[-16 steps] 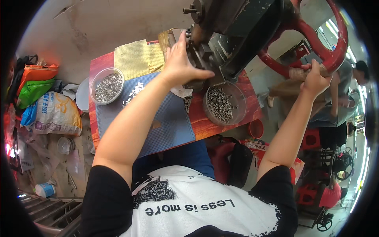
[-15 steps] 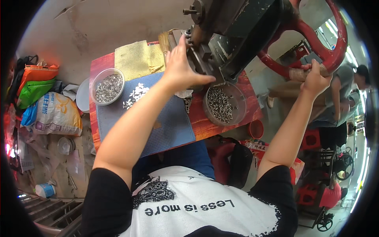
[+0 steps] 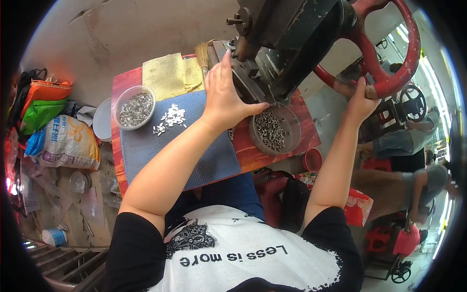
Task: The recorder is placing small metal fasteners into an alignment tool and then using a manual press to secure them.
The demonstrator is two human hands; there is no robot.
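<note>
My left hand (image 3: 224, 100) is at the bed of a dark hand press (image 3: 287, 29), index finger pointing away and thumb stretched to the right; its fingers are apart and I see nothing held. My right hand (image 3: 361, 104) is wrapped round the lower rim of the press's red handwheel (image 3: 406, 73). Under the left thumb, a clear round tub (image 3: 296, 141) holds many small dark metal pieces (image 3: 268, 134). Left of my left forearm, white oblong pieces (image 3: 174, 117) lie loose on a blue mat (image 3: 204, 168). A second tub (image 3: 116, 117) holds small silvery metal pieces (image 3: 136, 108).
A yellow cloth (image 3: 165, 73) and a brush (image 3: 202, 53) lie at the table's far side. Bags (image 3: 73, 141) stand on the floor to the left. A red basket (image 3: 313, 159) is beyond the table's right edge. People (image 3: 423, 194) are at the right, near other machines.
My right hand has moved left and slightly down as the handwheel turned. My left hand stays at the press bed, nearly still. A person at the right has moved nearer.
</note>
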